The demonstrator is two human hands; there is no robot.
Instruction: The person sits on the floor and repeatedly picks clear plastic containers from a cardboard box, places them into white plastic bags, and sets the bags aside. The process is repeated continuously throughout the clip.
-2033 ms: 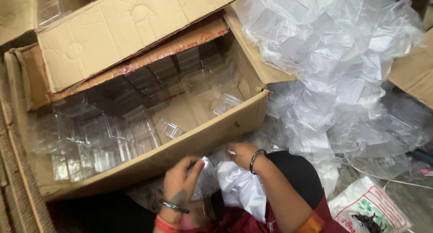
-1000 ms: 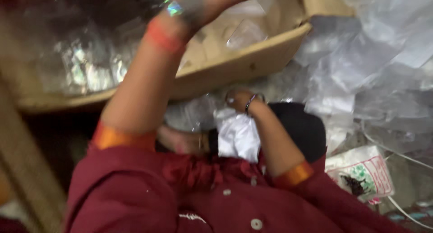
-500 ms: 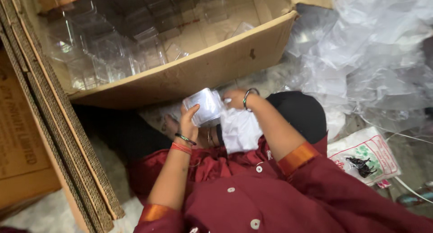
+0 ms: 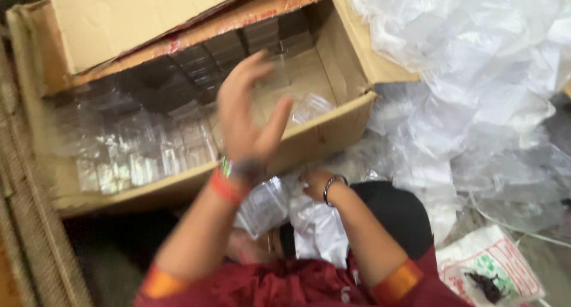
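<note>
My left hand [image 4: 247,119] is raised above the front wall of a large cardboard box [image 4: 324,137]. Its fingers are apart and it holds nothing. Inside the box stand rows of small clear plastic containers [image 4: 137,155], and a single one [image 4: 312,105] lies on the bare bottom. My right hand [image 4: 315,185], with a bangle on the wrist, rests low at my lap and grips a bundle of white and clear plastic bags [image 4: 318,229]. A clear packet [image 4: 264,206] hangs beside it, under my left wrist.
A big heap of crumpled clear plastic bags [image 4: 476,75] fills the right side. A printed white sack [image 4: 493,271] lies at the bottom right. The box's flap [image 4: 137,15] leans over its back. Stacked corrugated cardboard [image 4: 24,224] borders the left.
My left hand held a clear packet at my lap; it has lifted up over the box and is now empty. My right hand stays at the bundle. The view has tilted upward.
</note>
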